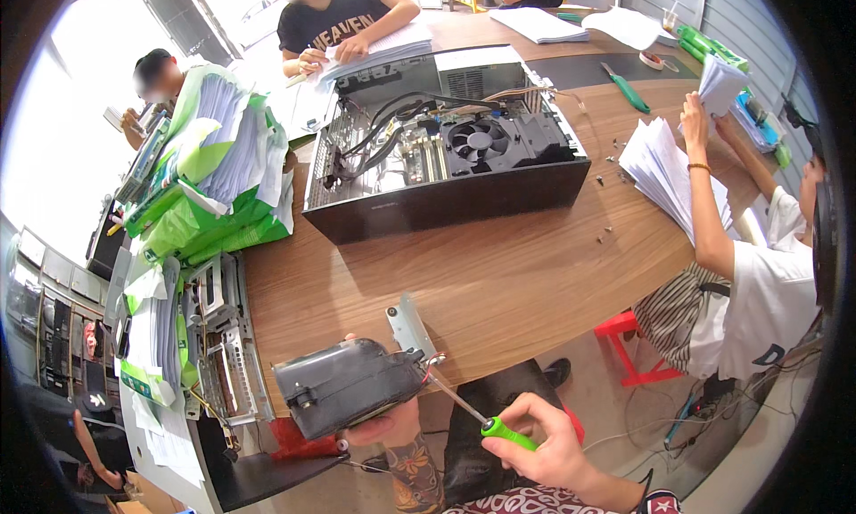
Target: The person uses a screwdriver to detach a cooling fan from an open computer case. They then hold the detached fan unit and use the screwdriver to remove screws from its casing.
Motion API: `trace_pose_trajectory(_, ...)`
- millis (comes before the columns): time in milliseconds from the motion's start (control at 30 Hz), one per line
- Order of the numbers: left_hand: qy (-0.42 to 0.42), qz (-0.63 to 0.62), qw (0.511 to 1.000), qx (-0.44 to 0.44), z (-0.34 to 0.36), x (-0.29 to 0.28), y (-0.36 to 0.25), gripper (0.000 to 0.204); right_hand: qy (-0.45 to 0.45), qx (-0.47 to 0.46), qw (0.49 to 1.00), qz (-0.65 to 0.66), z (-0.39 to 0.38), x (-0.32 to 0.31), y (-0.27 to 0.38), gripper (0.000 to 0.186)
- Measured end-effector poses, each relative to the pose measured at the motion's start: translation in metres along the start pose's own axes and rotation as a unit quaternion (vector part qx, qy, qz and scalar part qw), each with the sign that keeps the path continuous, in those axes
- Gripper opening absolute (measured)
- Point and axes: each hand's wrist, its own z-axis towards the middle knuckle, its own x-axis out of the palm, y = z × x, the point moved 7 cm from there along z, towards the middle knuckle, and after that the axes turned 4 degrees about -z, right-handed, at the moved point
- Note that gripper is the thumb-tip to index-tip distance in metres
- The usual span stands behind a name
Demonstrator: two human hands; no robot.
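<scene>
My left hand (385, 427) is wrapped from below around a black boxy computer part (343, 385) with rounded corners, held up at the table's near edge. A silvery metal bracket (409, 325) sticks out at its far right end. In the fingers of my right hand (557, 456) is a screwdriver (506, 432) with a green handle. Its thin shaft slants up and left, its tip close to the part's right end, where small wires show. Whether the tip touches a screw is too small to tell. Beyond lies an open black computer case (446, 202), its fan and cables exposed.
Loose screws (600, 180) lie on the wooden table (499, 273) right of the case. At left are green bags of papers (214, 233) and metal computer frames (234, 353). A green-handled knife (629, 90) lies far right. A person (758, 273) at right handles papers; others sit opposite.
</scene>
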Motion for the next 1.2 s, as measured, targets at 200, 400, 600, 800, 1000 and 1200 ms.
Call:
trace_pose_trajectory(200,0.015,-0.077,0.997,0.013,-0.004,-0.007,-0.009,0.102,0.197,0.197,0.938,0.207,-0.003,0.014,-0.02,0.046)
trace_pose_trajectory(400,-0.021,-0.044,0.999,0.005,-0.006,-0.017,0.005,0.101,0.066,-0.007,0.998,0.015,0.001,0.002,-0.001,0.025)
trace_pose_trajectory(600,0.052,-0.063,0.997,-0.016,-0.001,0.002,-0.005,0.102,0.043,0.075,0.993,0.086,0.0,0.003,-0.004,0.017)
trace_pose_trajectory(800,0.022,-0.029,0.999,-0.006,0.001,-0.003,-0.007,0.102,0.088,0.133,0.982,0.103,-0.001,0.002,-0.009,0.024)
trace_pose_trajectory(1000,-0.105,-0.162,0.981,-0.019,-0.004,-0.017,-0.001,0.099,0.016,0.036,0.997,0.065,0.001,0.001,0.007,0.023)
trace_pose_trajectory(1200,-0.05,0.025,0.998,-0.008,0.0,-0.008,-0.004,0.095,0.077,0.149,0.978,0.124,-0.003,0.001,-0.014,0.03)
